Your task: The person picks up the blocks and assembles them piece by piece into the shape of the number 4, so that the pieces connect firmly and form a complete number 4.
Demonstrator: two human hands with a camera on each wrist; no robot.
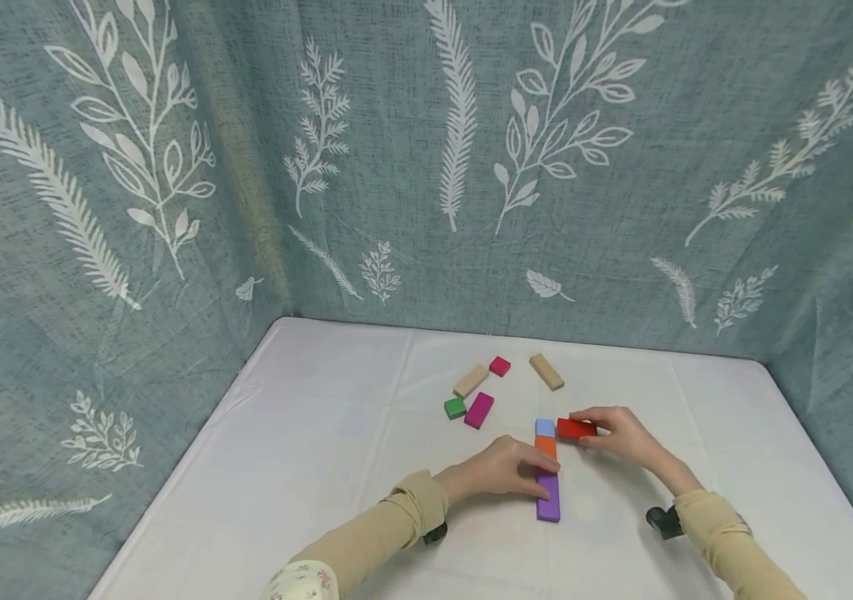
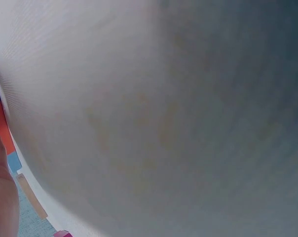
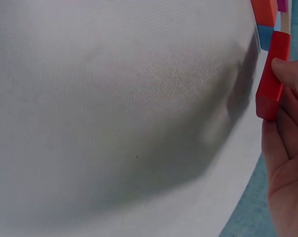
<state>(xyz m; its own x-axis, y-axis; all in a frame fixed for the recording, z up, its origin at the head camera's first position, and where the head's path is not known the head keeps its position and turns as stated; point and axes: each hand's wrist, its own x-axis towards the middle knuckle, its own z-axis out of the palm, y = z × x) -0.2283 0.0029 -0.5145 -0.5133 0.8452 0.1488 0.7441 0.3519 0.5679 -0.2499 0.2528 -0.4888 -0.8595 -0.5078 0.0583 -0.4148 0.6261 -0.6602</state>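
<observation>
A row of blocks runs away from me on the white table: a purple block (image 1: 548, 507) nearest, then an orange block (image 1: 545, 447), then a light blue block (image 1: 544, 427). My left hand (image 1: 497, 467) reaches over from the left, thumb and fingers curved on the purple block, with one finger at the orange one. My right hand (image 1: 621, 433) pinches a red block (image 3: 273, 76) between thumb and fingers. That block's left end lies close beside the blue block; whether they touch I cannot tell.
Behind the row lie a magenta block (image 1: 480, 411), a green block (image 1: 455, 407), a small pink-red block (image 1: 500, 366), a wooden block (image 1: 471, 381) and another wooden block (image 1: 547, 372). A patterned teal curtain (image 1: 411, 275) hangs beyond the white table (image 1: 351, 400).
</observation>
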